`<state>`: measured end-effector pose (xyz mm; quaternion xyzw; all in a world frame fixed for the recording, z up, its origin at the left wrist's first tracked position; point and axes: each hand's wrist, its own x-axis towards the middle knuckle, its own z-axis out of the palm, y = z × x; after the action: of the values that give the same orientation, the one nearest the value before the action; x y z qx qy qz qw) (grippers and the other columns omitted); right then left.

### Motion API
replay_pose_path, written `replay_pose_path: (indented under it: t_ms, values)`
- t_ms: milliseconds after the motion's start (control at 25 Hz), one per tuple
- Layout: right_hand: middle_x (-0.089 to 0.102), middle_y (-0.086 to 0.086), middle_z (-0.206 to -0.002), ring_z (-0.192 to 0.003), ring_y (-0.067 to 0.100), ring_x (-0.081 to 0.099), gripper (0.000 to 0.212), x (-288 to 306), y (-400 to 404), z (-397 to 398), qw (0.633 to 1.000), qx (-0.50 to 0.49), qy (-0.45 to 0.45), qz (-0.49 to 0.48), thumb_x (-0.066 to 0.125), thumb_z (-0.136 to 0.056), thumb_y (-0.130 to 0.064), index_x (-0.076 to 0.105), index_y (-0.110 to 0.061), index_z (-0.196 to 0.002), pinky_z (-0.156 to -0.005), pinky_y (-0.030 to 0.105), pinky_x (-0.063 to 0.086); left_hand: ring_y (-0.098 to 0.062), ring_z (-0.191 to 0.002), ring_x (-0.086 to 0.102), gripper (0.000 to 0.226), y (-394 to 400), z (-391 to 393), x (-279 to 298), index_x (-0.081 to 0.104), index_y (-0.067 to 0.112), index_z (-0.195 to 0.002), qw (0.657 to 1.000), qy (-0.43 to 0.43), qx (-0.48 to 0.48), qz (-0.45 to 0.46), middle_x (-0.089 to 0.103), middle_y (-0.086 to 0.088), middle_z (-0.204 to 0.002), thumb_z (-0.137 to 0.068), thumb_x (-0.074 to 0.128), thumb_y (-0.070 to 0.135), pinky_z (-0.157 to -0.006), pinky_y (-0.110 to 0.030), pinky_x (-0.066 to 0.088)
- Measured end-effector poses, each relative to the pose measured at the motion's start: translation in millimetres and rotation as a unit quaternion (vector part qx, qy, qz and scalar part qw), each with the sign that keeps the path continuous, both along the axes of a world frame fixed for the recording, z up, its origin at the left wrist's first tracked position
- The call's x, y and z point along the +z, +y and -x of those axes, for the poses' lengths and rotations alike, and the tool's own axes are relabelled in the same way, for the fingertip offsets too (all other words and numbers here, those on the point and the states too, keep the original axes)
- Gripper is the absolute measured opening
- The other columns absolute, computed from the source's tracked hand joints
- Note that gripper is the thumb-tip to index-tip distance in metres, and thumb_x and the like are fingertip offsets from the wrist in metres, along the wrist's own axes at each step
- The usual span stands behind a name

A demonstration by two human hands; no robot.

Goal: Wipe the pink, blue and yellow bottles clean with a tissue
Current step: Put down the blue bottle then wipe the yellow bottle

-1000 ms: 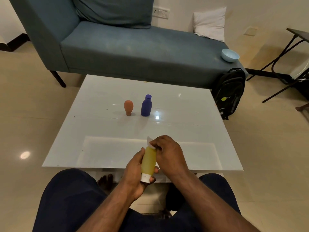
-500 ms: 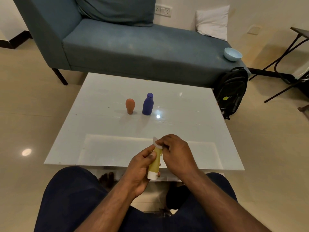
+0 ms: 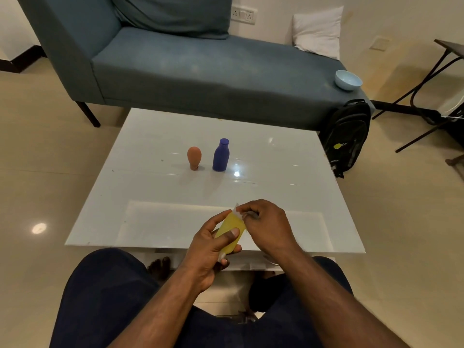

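At the far left, the pale tiled floor [image 3: 37, 172] shows a round spot of reflected light. Behind the table stands a blue-grey sofa [image 3: 200, 69] with a cushion [image 3: 175, 13] of the same colour on it.

On the white glossy table [image 3: 150, 192], near its middle, the pink bottle [image 3: 194, 158] stands on its narrow end, with the round part up. Just beside it, to the right and not touching, the blue bottle [image 3: 221, 155] stands upright with its cap on.

Over the near edge of the table, the left hand [image 3: 208, 249] grips the yellow bottle [image 3: 229, 233]: the thumb lies across its front and the fingers are curled behind it. The bottle is tilted, its white cap end pointing down toward the person and mostly hidden in the palm. The right hand [image 3: 267, 228] pinches a small white tissue [image 3: 237, 213] and presses it against the upper end of the yellow bottle. Only a small corner of the tissue is visible above the fingers.

Further right, a white pillow [image 3: 317, 32] lies at the far end of the sofa, and a light blue bowl [image 3: 347, 80] sits on the sofa's right end. A black backpack [image 3: 347, 136] leans against the sofa, on the floor. At the far right edge there is a dark folding table [image 3: 447, 49].
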<state>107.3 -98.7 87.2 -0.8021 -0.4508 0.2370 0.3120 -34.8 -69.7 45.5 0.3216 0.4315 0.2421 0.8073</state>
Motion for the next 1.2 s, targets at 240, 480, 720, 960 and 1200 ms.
replay_pose_path:
  t_ms: [240,480,720,960,1200]
  values:
    - [0.071,-0.009,-0.099,-0.090,0.009,0.063,0.024,9.2,5.6,-13.4,0.995,0.013,0.087,0.039,0.058,-0.087,-0.008,0.075,-0.022,-0.096,-0.082,0.029,0.054,-0.019,-0.076,0.073,0.044,-9.4,-3.1,-4.9,0.059,0.034,-0.120,0.991,0.069,-0.054,-0.104,0.066,-0.005,-0.112,-0.083,0.080,0.021,-0.051,-0.028,0.046]
    - [0.067,-0.005,-0.114,-0.101,0.013,0.063,0.037,9.3,-2.7,12.9,0.989,0.114,-0.062,0.066,0.056,-0.082,-0.003,0.070,-0.023,-0.111,-0.087,0.027,0.052,-0.013,-0.065,0.068,0.032,-10.0,-6.9,-9.6,0.063,0.024,-0.110,0.983,0.092,-0.065,-0.144,0.073,-0.010,-0.092,-0.084,0.076,0.011,-0.050,-0.027,0.046]
    - [0.056,-0.004,-0.135,-0.127,0.013,0.047,0.042,2.8,-16.2,12.0,0.969,0.205,-0.102,0.089,0.058,-0.084,-0.009,0.062,-0.025,-0.122,-0.107,0.031,0.037,-0.012,-0.064,0.062,0.023,-10.8,-6.8,-16.2,0.070,0.019,-0.099,0.976,0.130,-0.082,-0.157,0.073,-0.013,-0.089,-0.082,0.074,0.005,-0.055,-0.026,0.050]
    - [0.055,0.000,-0.133,-0.119,0.016,0.052,0.041,-9.4,-10.0,8.2,0.987,0.100,-0.123,0.023,0.061,-0.084,-0.005,0.062,-0.017,-0.124,-0.101,0.021,0.040,-0.021,-0.078,0.075,0.033,-10.0,-6.1,-12.1,0.066,0.028,-0.116,0.987,0.078,-0.059,-0.124,0.074,-0.006,-0.099,-0.087,0.074,0.015,-0.061,-0.027,0.055]
    - [0.071,-0.002,-0.102,-0.101,0.015,0.055,0.028,-12.5,-12.2,10.5,0.973,0.153,-0.157,-0.078,0.055,-0.082,-0.012,0.074,-0.017,-0.103,-0.087,0.025,0.046,-0.016,-0.069,0.067,0.028,-9.5,-6.3,-9.4,0.067,0.022,-0.114,0.984,0.089,-0.065,-0.139,0.073,-0.009,-0.090,-0.091,0.064,0.008,-0.056,-0.027,0.049]
